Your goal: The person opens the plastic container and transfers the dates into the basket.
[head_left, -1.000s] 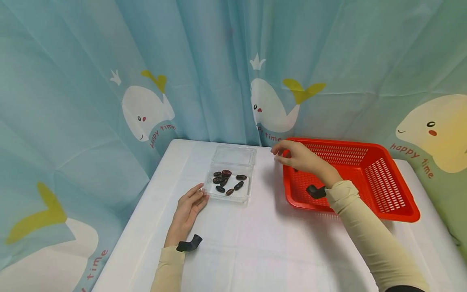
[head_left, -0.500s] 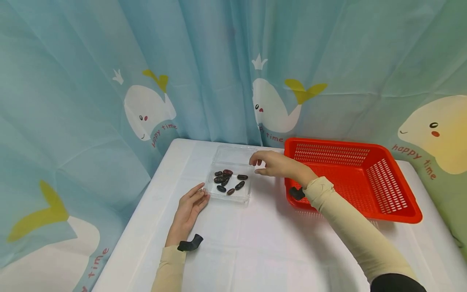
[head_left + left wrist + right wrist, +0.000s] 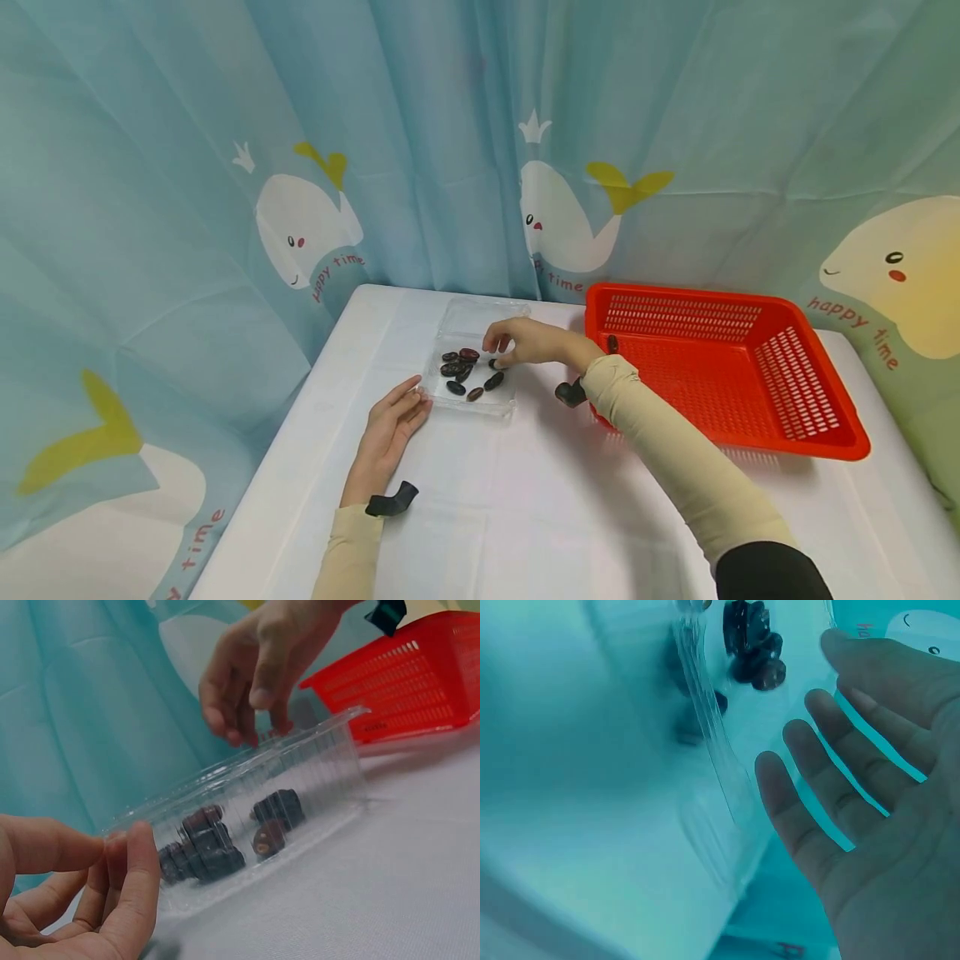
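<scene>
A clear plastic box (image 3: 487,408) with its lid folded back lies on the white table, holding several dark, wrinkled dates (image 3: 455,388). At its front left corner, my left hand (image 3: 390,433) pinches the rim between thumb and fingers, seen closely as the left hand (image 3: 97,892) in the left wrist view. My right hand (image 3: 528,340) hovers over the box's right side, thumb near one date (image 3: 492,363). Its fingers are spread and relaxed with nothing between them, as the right hand (image 3: 885,750) shows in the right wrist view.
To the right stands a red perforated plastic basket (image 3: 825,392), with a single date (image 3: 612,343) near its left wall. A pale blue curtain (image 3: 450,167) printed with whales hangs behind the table (image 3: 525,500).
My right hand has moved left from the basket's left rim to above the box, lowering toward the dates. The date in the basket is now uncovered. My left hand stays put.
</scene>
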